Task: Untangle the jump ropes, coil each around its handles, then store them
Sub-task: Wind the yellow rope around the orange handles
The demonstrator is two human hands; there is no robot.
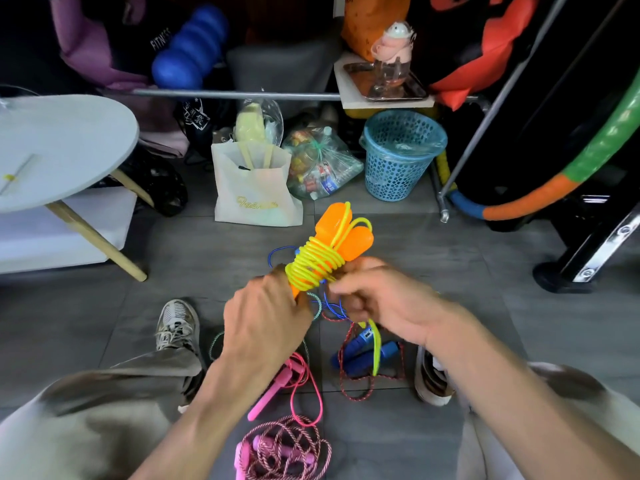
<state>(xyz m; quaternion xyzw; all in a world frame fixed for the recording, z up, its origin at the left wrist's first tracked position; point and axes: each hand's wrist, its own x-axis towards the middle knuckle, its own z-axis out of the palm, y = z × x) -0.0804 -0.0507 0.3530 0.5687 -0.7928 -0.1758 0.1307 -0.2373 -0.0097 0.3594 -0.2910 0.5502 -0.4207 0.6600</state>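
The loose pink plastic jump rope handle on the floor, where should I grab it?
Grip the pink plastic handle around its bare middle from above. It lies flat and slanted on the grey tiled floor, with the cord leaving its upper end, so the shaft is unobstructed.

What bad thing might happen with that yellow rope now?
The yellow rope is coiled round the orange handles, but its loose end hangs down from the right hand; let go, and the coils may spring loose. The blue cord behind the left hand might snag.

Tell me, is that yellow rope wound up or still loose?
Mostly wound: the yellow rope sits in many turns around the orange handles, but a loose tail hangs below the right hand.
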